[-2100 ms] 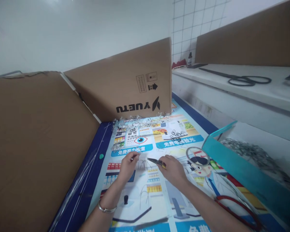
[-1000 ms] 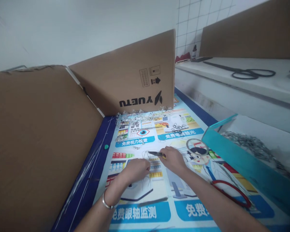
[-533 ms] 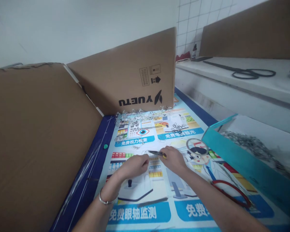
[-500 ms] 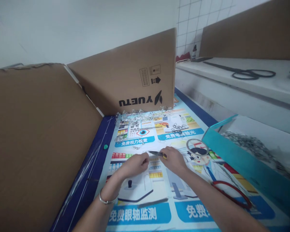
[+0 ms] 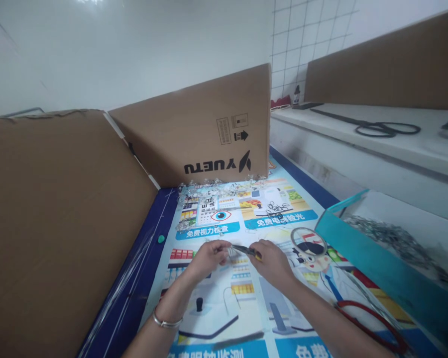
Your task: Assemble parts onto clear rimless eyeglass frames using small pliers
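Observation:
My right hand is closed around small pliers with dark narrow jaws and a bit of yellow handle showing. The jaws point left and reach the fingertips of my left hand, which is pinched on a thin wire; its full shape is too fine to make out. A silver bangle circles my left wrist. Below the hands, a fine curved line shows over the printed sheet. Beyond the fingers lie several small clear pieces and a little heap of dark wire bits.
Cardboard panels stand at the left and back. At the right, a teal-edged box holds many metal pieces. A clear ring and red-handled tool lie near my right arm. Large scissors rest on the white ledge. Long wires lie left.
The view has tilted up slightly, so everything sits lower. My left hand has turned and its fingers now reach further toward the plier tips. The pliers stay in my right hand.

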A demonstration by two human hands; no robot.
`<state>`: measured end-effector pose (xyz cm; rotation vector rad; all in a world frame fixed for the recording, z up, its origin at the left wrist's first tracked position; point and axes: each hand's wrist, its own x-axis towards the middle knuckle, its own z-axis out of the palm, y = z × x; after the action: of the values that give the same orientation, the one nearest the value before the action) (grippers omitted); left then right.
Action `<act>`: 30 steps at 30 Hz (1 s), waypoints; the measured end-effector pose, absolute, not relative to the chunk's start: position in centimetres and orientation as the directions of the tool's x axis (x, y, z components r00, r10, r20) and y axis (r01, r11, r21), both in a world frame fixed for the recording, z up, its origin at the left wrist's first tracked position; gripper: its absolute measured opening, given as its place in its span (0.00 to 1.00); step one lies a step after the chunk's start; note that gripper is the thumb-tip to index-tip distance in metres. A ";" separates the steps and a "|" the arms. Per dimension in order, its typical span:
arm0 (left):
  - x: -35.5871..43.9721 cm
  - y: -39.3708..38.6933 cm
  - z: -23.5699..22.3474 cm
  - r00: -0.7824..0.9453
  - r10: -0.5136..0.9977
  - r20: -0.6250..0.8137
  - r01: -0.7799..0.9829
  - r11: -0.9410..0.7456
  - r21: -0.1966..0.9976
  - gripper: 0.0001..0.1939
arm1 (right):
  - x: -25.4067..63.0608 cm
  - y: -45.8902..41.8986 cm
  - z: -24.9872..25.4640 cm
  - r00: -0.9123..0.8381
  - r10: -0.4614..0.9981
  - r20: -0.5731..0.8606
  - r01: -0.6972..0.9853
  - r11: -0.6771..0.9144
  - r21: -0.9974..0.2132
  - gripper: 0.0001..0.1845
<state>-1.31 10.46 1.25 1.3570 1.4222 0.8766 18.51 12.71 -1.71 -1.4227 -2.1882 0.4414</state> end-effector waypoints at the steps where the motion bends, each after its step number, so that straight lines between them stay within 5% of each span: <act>1: -1.3 10.5 1.2 0.067 0.986 -0.151 0.298 0.125 0.946 0.13 | 18.5 12.7 -1.7 -0.334 0.915 0.227 0.750 0.404 -0.524 0.06; 5: -1.4 10.6 1.2 0.050 0.988 -0.147 0.256 0.129 0.958 0.11 | 18.6 12.9 -1.7 -0.321 0.918 0.233 0.724 0.396 -0.564 0.07; 16: 0.3 9.6 1.5 0.004 0.989 -0.146 -0.344 0.138 0.929 0.12 | 18.6 12.8 -2.0 -0.344 0.891 0.297 0.693 0.454 -0.560 0.07; 24: -0.3 10.0 1.1 -0.158 0.983 -0.091 -0.254 0.049 0.966 0.03 | 18.6 12.7 -2.0 -0.366 0.866 0.341 0.694 0.498 -0.520 0.08; 30: 0.1 10.0 0.5 -0.015 0.987 -0.161 -0.507 0.131 0.852 0.08 | 18.5 12.7 -2.1 -0.387 0.857 0.340 0.701 0.514 -0.494 0.08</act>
<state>0.15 10.00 0.52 0.6810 0.9199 1.3436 18.54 12.70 -2.12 -1.2674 -2.1970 0.3640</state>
